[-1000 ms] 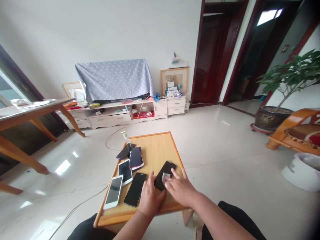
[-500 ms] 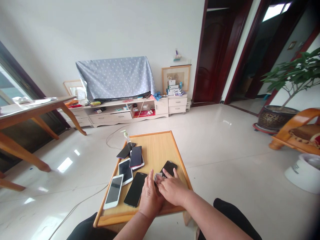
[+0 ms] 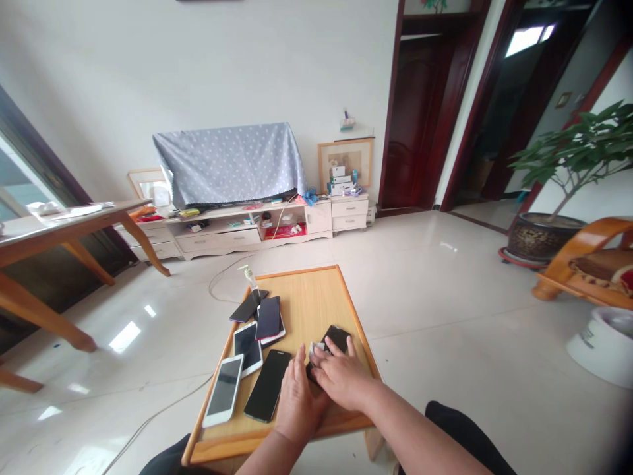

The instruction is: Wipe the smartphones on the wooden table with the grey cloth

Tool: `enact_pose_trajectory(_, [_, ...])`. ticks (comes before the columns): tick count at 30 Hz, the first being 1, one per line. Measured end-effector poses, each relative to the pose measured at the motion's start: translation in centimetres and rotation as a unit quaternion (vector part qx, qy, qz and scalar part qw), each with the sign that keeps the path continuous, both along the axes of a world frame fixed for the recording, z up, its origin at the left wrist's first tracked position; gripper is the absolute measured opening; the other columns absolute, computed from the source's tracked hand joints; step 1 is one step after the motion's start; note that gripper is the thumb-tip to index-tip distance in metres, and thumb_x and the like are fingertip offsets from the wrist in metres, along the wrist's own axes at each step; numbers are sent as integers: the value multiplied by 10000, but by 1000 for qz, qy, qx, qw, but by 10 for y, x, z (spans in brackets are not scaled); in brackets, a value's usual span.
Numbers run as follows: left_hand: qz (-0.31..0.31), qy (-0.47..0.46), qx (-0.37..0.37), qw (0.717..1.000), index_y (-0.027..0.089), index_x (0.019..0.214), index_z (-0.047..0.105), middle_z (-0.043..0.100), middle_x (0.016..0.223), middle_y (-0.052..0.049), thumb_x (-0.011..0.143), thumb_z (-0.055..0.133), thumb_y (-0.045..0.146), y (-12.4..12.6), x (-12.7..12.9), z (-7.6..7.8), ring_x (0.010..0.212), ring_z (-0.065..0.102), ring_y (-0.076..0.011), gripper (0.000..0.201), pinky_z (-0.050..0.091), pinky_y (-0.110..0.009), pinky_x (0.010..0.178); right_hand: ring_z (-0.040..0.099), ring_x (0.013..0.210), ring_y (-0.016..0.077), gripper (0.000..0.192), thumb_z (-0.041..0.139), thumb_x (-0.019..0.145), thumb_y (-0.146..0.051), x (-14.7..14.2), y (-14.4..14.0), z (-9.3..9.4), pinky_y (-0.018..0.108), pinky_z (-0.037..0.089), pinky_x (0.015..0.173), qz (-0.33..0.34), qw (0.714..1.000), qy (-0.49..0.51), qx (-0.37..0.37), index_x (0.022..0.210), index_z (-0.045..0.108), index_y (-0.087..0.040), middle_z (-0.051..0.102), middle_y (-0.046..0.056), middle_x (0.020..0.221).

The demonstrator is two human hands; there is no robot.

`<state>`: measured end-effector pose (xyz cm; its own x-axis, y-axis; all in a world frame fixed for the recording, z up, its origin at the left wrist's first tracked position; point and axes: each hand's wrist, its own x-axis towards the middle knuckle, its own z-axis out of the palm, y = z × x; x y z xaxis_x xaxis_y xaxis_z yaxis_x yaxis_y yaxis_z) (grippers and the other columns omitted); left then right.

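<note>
My right hand [image 3: 341,377] lies flat, fingers together, pressing a small white wipe [image 3: 313,349] onto a black phone [image 3: 334,340]; my left hand [image 3: 297,399] rests open beside it, steadying that phone on the tray-edged table [image 3: 316,297]. Left of my fingers, five more phones [image 3: 257,356] lie there.

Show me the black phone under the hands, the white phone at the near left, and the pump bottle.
black phone [image 3: 339,335], head view, far uncovered end
white phone [image 3: 224,389], head view, screen middle
pump bottle [image 3: 250,276], head view, body
</note>
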<state>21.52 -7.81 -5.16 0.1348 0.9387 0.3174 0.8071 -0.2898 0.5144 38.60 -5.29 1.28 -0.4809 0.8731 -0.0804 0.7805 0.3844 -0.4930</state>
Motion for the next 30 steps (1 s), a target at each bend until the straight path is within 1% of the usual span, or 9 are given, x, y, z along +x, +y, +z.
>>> enact_pose_trajectory(6, [5,16,-10,1000,190,1533,242,488,1456,-157,737,639,306,-3,2,2,1324,484,-339,897,389,-534,1118,53,1529,294,618,173,1023,-517,14,15,1,654,-102,1158,-154,985,-73,-17,1557,306,-237,239,67,1633])
enact_pose_trajectory(12, [11,40,-26,999,205,1443,438,566,1388,-138,792,582,347,-2,3,9,1318,492,-328,682,394,-516,1108,203,1507,264,600,160,1025,-491,3,-19,-7,623,-119,1172,-43,999,-12,30,1536,357,-244,353,89,1584])
enact_pose_trajectory(15, [-1,49,-43,998,220,1384,505,579,1358,-127,788,595,358,-2,9,20,1222,546,-301,618,415,-470,1080,262,1486,280,557,220,1017,-413,17,-17,-10,640,-99,1170,-87,995,-17,36,1523,383,-248,379,92,1571])
enact_pose_trajectory(17, [-6,66,-58,996,226,1344,544,577,1352,-122,773,604,351,-1,14,28,1180,559,-292,587,423,-447,1060,283,1475,299,544,292,985,-332,30,-9,-11,630,-23,1185,-137,989,-39,35,1499,429,-221,400,108,1559])
enact_pose_trajectory(19, [-4,88,-71,994,239,1304,581,578,1347,-118,767,602,344,2,19,34,1154,568,-293,548,434,-433,1032,345,1443,298,533,360,931,-250,41,0,-11,565,146,1190,-168,984,-46,41,1441,511,-205,464,113,1519])
enact_pose_trajectory(21, [2,108,-79,991,254,1271,605,582,1339,-116,767,603,351,8,25,38,1129,577,-300,513,443,-432,1001,457,1361,287,491,405,880,-191,48,5,-11,469,321,1117,-186,980,-37,55,1320,622,-214,558,107,1436])
enact_pose_trajectory(23, [4,126,-84,988,255,1247,619,589,1326,-117,764,610,355,18,31,41,1109,580,-306,493,445,-439,983,551,1255,280,428,433,845,-156,51,7,-10,411,407,1023,-202,977,-31,69,1170,703,-223,638,106,1327])
enact_pose_trajectory(26, [3,145,-87,986,218,1219,628,610,1274,-123,767,614,361,37,43,46,1089,574,-309,474,443,-442,972,597,1181,292,397,442,824,-129,52,8,-5,405,426,980,-212,974,-31,70,1071,740,-217,683,122,1235])
enact_pose_trajectory(30, [3,153,-87,984,190,1175,630,630,1191,-115,783,619,368,73,60,47,1073,573,-290,431,441,-401,954,551,1260,314,464,408,845,-126,56,9,0,429,367,1053,-209,976,-26,61,1200,705,-165,643,167,1308])
